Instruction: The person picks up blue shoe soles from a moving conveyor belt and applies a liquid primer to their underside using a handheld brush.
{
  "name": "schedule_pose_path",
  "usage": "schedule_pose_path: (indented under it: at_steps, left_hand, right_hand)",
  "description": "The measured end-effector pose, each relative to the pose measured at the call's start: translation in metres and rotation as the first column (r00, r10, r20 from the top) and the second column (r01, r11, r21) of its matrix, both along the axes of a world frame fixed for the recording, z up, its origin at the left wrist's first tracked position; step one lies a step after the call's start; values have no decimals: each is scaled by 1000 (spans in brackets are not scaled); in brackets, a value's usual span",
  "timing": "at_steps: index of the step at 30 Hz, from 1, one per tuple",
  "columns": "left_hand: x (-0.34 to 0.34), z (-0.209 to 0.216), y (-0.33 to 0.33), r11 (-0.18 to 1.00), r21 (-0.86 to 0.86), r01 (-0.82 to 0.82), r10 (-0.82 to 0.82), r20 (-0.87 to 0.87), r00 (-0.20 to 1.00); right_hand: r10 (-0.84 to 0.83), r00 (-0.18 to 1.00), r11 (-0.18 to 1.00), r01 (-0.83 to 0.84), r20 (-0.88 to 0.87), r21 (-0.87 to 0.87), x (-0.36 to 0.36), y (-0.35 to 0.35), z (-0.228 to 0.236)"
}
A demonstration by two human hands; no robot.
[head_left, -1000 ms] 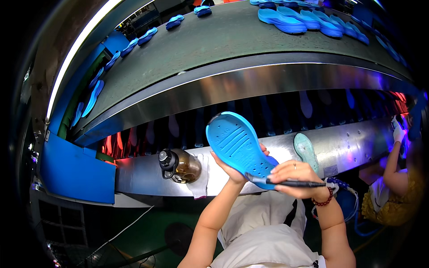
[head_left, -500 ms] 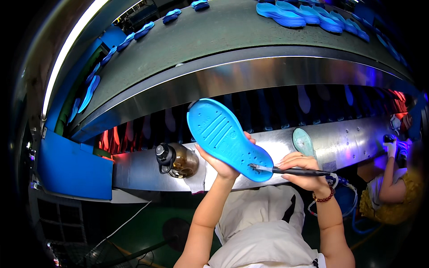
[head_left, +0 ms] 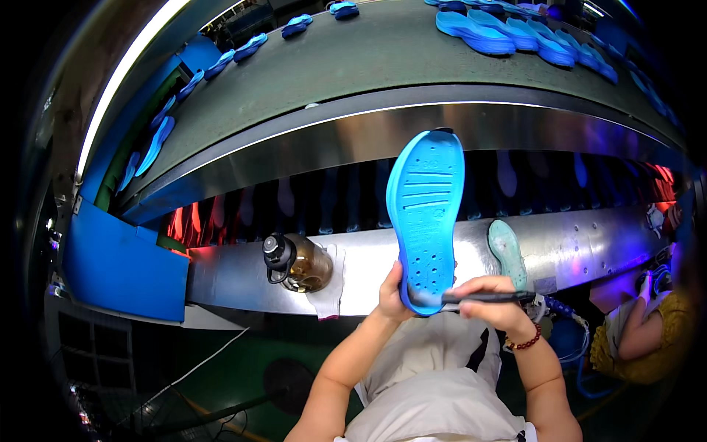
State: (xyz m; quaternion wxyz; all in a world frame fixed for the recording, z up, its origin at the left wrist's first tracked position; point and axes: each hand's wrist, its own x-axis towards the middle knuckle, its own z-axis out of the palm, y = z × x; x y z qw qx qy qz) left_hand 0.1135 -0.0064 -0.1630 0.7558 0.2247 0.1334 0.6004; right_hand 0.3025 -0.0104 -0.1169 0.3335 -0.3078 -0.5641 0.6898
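A bright blue shoe sole (head_left: 428,210) stands nearly upright in front of me, its grooved and dotted face turned my way. My left hand (head_left: 393,296) is closed on its lower left edge, the thumb lying along the side. In my right hand (head_left: 499,309) is a slim black-handled brush (head_left: 508,297), pinched between thumb and fingers. The brush's blurred tip touches the rounded lower end of the sole. Beside my right hand, a pale green sole (head_left: 505,247) lies on the metal ledge (head_left: 368,261).
A dark-capped bottle (head_left: 305,265) stands on the ledge with a pale cloth (head_left: 328,298) beside it. Beyond, the green conveyor belt (head_left: 353,66) carries several blue soles (head_left: 479,33). A blue metal panel (head_left: 121,265) rises at left. Another person (head_left: 641,331) sits at right.
The sole has swung from leaning left to nearly upright and moved right. The brush tip has shifted from the dotted area to the sole's lower end.
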Motion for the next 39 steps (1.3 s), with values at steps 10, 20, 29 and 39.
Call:
schedule_pose_path:
  at_steps: [10, 20, 29, 39]
  left_hand:
    - [-33, 24, 16, 841, -180, 510, -537, -171, 826]
    - [-35, 48, 7, 800, -278, 531, -591, -515, 621]
    - [-58, 38, 3, 831, -334, 444, -556, -501, 664]
    - [-85, 37, 0, 905, -138, 402, -410, -530, 742]
  right_hand:
    - [270, 929, 758, -367, 252, 539, 9, 13, 23]
    - [329, 812, 625, -570, 482, 533, 26, 22, 60]
    - [73, 741, 584, -574, 667, 574, 28, 8, 53]
    - [99, 942, 715, -291, 321, 635, 32, 5, 42]
